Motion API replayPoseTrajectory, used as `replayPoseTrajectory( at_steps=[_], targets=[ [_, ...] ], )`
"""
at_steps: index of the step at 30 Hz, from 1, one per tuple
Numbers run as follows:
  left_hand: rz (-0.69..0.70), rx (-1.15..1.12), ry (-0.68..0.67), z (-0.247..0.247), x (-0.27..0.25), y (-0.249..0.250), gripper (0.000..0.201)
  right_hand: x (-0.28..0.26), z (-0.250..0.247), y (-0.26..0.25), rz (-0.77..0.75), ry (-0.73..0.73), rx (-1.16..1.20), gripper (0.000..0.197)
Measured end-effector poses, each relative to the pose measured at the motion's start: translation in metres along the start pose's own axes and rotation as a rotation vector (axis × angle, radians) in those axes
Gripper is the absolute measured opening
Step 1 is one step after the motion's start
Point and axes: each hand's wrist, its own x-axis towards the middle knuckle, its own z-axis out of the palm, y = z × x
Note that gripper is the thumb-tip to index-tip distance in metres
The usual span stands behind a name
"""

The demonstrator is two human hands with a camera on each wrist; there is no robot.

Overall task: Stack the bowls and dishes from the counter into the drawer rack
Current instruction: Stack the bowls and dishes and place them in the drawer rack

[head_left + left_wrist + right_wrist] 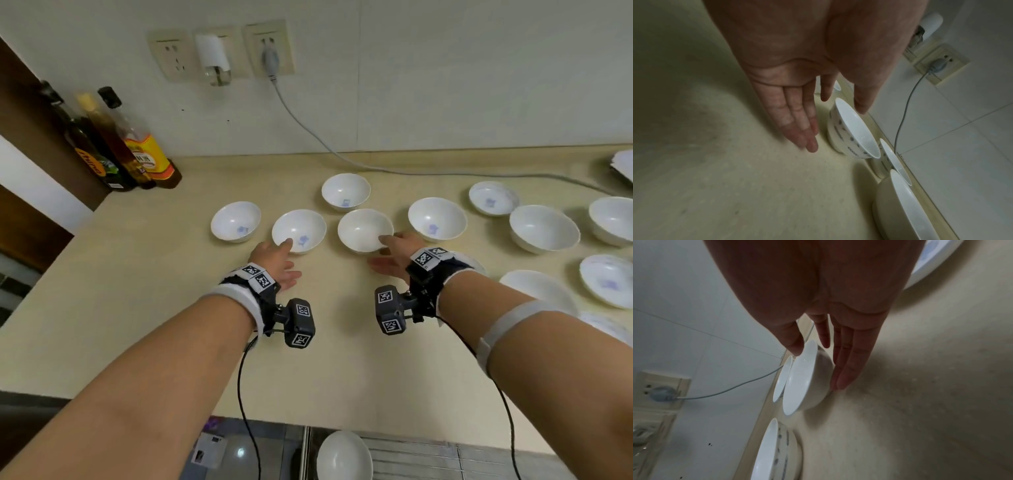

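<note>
1. The left hand (274, 262) reaches with straight, spread fingers to the speckled bowl (299, 231); its thumb tip sits at the near rim and the fingers (797, 123) lie low beside the foot. It holds nothing yet.
2. The right hand (394, 251) does the same at the plain bowl (365, 230): thumb on the rim, fingers (846, 363) along the outer wall, not yet closed round it.
3. To do this well, I judge each thumb should hook inside the rim while the fingers slide under the foot, then lift straight up.
4. Both bowls stand upright on the counter (137, 274), apart from each other.
5. The drawer (411, 455) below the counter edge holds 1 bowl (344, 457).
6. Around: more bowls and dishes to the right, 3 bottles (113, 144) at back left, a cable (308, 137) along the wall.
7. Neighbouring bowls stand close, so a sideways swing risks a knock.
</note>
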Motion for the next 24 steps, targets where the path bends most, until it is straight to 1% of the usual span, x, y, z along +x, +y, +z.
replayPoseTrajectory(
  at_steps=[2, 3, 4, 6, 7, 9, 11, 13, 15, 17, 19, 22, 24],
  targets=[
    [0.040, 0.005, -0.006, 0.002, 0.013, 0.002, 0.044, 0.009, 0.006, -0.002, -0.004, 0.045, -0.029, 0.036],
    [0.061, 0.016, -0.009, 0.002, 0.020, 0.003, 0.041, 0.013, 0.008, -0.001, -0.008, 0.075, -0.054, 0.038],
    [0.076, 0.027, -0.009, 0.002, 0.025, 0.004, 0.041, 0.015, 0.009, -0.001, -0.013, 0.102, -0.079, 0.039],
    [0.104, 0.064, -0.008, 0.002, 0.035, 0.007, 0.044, 0.014, 0.012, -0.002, -0.033, 0.153, -0.091, 0.031],
    [0.123, 0.089, -0.011, 0.001, 0.036, 0.010, 0.045, 0.011, 0.013, -0.004, -0.048, 0.169, -0.077, 0.026],
    [0.175, 0.112, -0.017, -0.004, 0.038, 0.019, 0.043, 0.006, 0.016, -0.009, -0.080, 0.186, -0.025, 0.022],
    [0.228, 0.092, -0.014, -0.014, 0.039, 0.034, 0.041, 0.001, 0.020, -0.021, -0.141, 0.193, 0.031, 0.028],
    [0.271, 0.057, 0.019, -0.028, 0.043, 0.053, 0.040, 0.002, 0.025, -0.039, -0.196, 0.198, 0.031, 0.033],
    [0.301, 0.042, 0.073, -0.046, 0.049, 0.069, 0.042, 0.007, 0.033, -0.058, -0.221, 0.202, 0.012, 0.033],
    [0.304, 0.050, 0.126, -0.066, 0.058, 0.077, 0.044, 0.014, 0.043, -0.073, -0.210, 0.203, 0.000, 0.034],
    [0.284, 0.052, 0.176, -0.083, 0.065, 0.078, 0.045, 0.024, 0.052, -0.082, -0.177, 0.210, -0.030, 0.039],
    [0.244, 0.042, 0.226, -0.104, 0.074, 0.074, 0.047, 0.036, 0.062, -0.087, -0.136, 0.253, -0.042, 0.039],
    [0.224, 0.014, 0.241, -0.114, 0.079, 0.071, 0.048, 0.047, 0.063, -0.087, -0.128, 0.276, -0.102, 0.039]
  ],
)
